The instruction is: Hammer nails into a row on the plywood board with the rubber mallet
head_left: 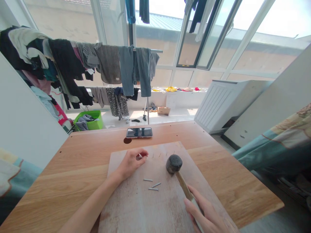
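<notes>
A pale wooden board (136,200) lies on the wooden table (77,168) in front of me. My left hand (132,161) rests on the board's far part, fingertips pinched on a small nail (143,156). Several nails (160,154) stand in a row to its right. Three loose nails (152,185) lie on the board's middle. My right hand (206,216) grips the wooden handle of a black rubber mallet (174,163), whose head rests on the board to the right of the standing nails.
A phone (139,132) lies at the table's far edge beside a dark round hole (127,140). Beyond stand a clothes rack (102,64) full of garments, a green laundry basket (89,120), and a white cabinet (223,103) at right.
</notes>
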Demonstrator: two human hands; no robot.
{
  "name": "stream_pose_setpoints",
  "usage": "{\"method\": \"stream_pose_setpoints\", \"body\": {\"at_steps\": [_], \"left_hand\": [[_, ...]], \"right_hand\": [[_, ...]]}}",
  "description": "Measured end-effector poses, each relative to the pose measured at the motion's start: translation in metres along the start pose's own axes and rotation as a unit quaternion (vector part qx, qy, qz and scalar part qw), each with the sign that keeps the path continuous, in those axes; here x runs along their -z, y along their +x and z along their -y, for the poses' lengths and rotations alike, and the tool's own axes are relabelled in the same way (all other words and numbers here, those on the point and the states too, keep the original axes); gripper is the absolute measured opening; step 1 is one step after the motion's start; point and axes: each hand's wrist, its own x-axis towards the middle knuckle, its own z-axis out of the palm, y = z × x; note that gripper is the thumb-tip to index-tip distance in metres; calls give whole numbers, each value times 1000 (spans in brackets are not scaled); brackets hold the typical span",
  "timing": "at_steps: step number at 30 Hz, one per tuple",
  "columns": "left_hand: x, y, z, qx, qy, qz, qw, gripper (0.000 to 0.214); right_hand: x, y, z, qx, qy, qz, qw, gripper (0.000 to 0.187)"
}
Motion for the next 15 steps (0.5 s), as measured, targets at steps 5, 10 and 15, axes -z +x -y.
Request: {"method": "stream_pose_setpoints", "body": {"at_steps": [5, 10, 15], "left_hand": [[0, 0, 2, 0, -5, 2, 1000, 14], [-1, 0, 3, 0, -8, -1, 1000, 13], [-3, -1, 4, -14, -7, 7, 1000, 13]], "right_hand": [[-1, 1, 3, 5, 8, 23, 1000, 66], [-8, 4, 12, 20, 38, 16, 999, 73], [-15, 9, 34, 19, 90, 29, 995, 78]]}}
